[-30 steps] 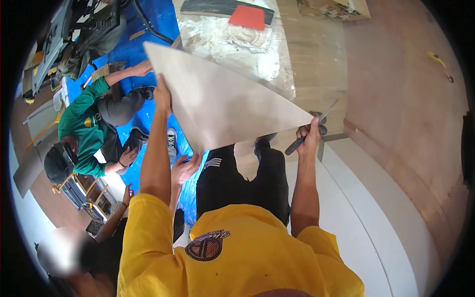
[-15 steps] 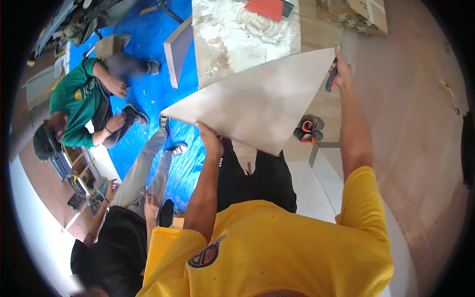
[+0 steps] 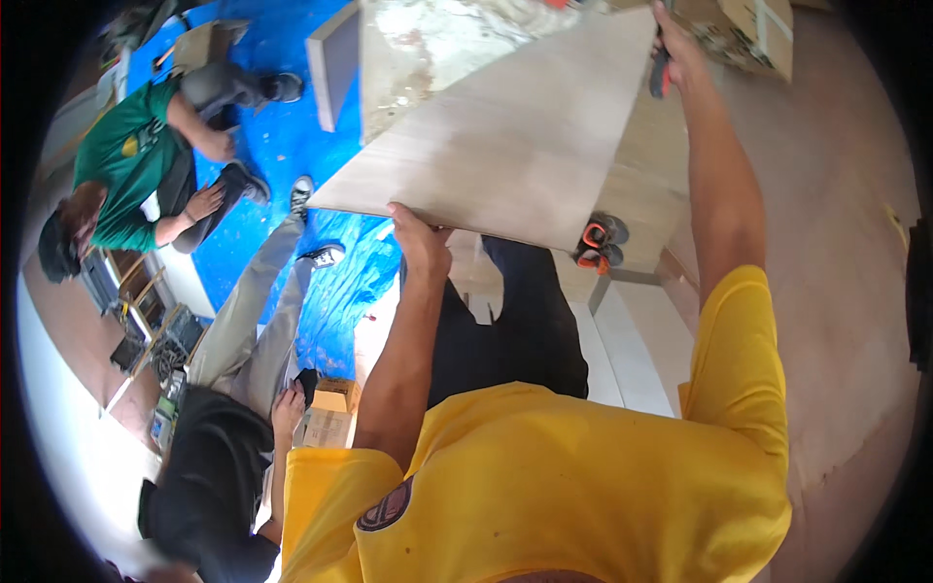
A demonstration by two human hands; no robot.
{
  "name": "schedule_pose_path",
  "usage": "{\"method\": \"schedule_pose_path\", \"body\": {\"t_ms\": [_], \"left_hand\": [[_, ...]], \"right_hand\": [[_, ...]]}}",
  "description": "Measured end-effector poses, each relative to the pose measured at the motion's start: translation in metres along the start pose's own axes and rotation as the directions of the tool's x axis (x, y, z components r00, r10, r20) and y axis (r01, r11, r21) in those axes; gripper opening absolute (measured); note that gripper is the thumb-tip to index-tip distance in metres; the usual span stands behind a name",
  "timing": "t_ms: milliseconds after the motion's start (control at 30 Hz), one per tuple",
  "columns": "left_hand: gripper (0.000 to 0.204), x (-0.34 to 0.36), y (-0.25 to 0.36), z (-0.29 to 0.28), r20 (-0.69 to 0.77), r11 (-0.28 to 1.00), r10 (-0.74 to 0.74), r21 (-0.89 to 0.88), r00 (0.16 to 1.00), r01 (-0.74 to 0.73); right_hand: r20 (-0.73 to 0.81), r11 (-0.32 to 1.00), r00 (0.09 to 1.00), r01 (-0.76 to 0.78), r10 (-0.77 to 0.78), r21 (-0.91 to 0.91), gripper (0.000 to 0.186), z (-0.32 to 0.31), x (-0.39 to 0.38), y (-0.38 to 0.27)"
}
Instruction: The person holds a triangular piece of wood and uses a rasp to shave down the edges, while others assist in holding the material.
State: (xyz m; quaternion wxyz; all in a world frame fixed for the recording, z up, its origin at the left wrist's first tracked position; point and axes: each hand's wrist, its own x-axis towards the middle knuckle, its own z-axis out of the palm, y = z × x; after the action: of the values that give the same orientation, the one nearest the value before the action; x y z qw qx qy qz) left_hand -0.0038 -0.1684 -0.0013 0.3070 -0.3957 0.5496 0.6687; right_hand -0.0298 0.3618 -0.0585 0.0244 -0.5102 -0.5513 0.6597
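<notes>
Tile was held level, left hand clenched on near edge, right hand gripping far corner; lowering both ends evenly seemed wise.

The person wears a bright yellow short-sleeved T-shirt that fills the lower middle of the frame, with a round dark emblem printed at its lower left. Both forearms are bare below the sleeves. Dark trousers show in the middle of the frame, and black shoes with orange trim just above them.
</notes>
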Motion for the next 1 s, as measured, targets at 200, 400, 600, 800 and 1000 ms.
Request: {"method": "schedule_pose_path", "body": {"t_ms": [200,400,600,800,1000], "left_hand": [[0.068,-0.012,-0.006,0.004,-0.043,0.996,-0.011,-0.085,0.999,0.008],[0.065,-0.019,0.011,0.006,0.008,0.999,-0.008,-0.033,1.0,0.009],[0.063,-0.013,0.029,-0.026,0.032,0.995,-0.046,0.094,0.998,0.043],[0.06,0.015,0.059,-0.063,0.158,0.989,0.062,0.124,0.985,-0.082],[0.06,0.028,0.066,-0.072,0.198,0.995,0.007,0.1,0.98,-0.027]], "right_hand": [[-0.228,0.975,0.965,0.08,-0.128,-0.208,0.048,0.099,-0.055,-0.062],[0.078,0.874,0.926,0.375,-0.37,-0.307,0.048,0.065,-0.033,0.001],[-0.109,0.938,0.993,-0.072,0.037,-0.339,0.047,0.014,-0.249,0.111],[-0.156,0.883,0.948,-0.188,0.277,0.429,0.04,0.07,-0.363,0.2],[-0.253,0.727,0.903,-0.089,0.348,0.681,0.035,0.088,-0.38,0.209]]}}
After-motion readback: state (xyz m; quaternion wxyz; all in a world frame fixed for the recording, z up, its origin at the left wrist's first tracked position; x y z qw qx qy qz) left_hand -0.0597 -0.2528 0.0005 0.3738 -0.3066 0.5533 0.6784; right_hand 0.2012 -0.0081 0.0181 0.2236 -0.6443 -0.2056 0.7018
